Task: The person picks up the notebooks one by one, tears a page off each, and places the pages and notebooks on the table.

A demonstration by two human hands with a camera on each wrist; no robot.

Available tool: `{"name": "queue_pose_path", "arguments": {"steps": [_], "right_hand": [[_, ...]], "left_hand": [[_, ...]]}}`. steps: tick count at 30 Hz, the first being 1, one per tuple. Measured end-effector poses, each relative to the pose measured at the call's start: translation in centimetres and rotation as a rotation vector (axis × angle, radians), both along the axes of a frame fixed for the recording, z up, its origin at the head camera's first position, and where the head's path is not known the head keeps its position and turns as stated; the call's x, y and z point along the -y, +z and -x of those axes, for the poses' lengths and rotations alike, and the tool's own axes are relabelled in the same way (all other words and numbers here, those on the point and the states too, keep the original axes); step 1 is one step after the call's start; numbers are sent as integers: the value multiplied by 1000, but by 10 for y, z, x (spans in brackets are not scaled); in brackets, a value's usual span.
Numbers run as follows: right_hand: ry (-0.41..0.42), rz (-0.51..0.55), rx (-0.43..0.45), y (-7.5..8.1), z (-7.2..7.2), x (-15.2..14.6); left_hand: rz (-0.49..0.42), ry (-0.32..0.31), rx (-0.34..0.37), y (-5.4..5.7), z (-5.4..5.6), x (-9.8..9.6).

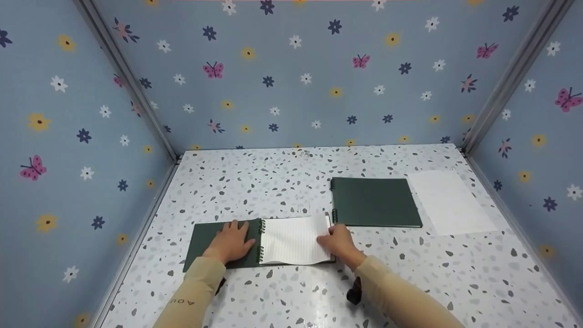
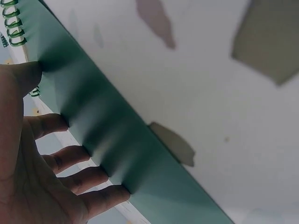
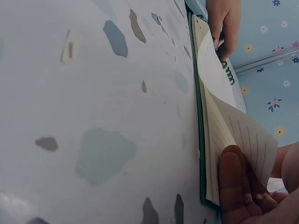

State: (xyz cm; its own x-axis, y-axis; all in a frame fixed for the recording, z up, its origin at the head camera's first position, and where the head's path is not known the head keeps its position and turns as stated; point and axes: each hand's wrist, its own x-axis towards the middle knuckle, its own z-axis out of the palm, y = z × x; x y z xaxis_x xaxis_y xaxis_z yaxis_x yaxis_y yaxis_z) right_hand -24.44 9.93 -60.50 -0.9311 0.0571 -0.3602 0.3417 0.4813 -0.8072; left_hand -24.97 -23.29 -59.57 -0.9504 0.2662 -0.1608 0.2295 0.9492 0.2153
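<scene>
A spiral notebook with dark green covers lies open on the table, its lined page (image 1: 291, 241) to the right of the metal rings (image 1: 261, 241). My left hand (image 1: 231, 244) rests with spread fingers on the turned-back green cover (image 1: 205, 234); the left wrist view shows its fingertips (image 2: 96, 176) pressing that cover. At the page's right edge, my right hand (image 1: 340, 243) pinches paper. In the right wrist view the lifted sheet (image 3: 250, 133) curls up from the stack, the thumb (image 3: 231, 170) on its near side and the other fingers partly hidden.
Behind the right hand lies a closed green spiral notebook (image 1: 375, 202). To its right is a loose white sheet (image 1: 451, 200). The speckled table (image 1: 255, 182) is bounded by flowered panels (image 1: 309, 100) at the back and sides.
</scene>
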Motion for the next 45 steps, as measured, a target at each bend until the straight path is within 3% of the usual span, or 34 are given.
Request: {"name": "queue_pose_path", "arguments": {"steps": [15,25,33,45], "right_hand": [[23,15,-156,-5,-11,-1],[77,-46,-174,-5,-15,-2],[51,-13,-118,-6,-16,-5],[102,-73,-121,5,-18,-14]], "left_hand": [[-26,6,-13,-3,-2,-1],[-27,4,-14,-6,-2,-1],[-35,12,-20,-4,-4,3],[-50,11,5,-7,-5,4]]}}
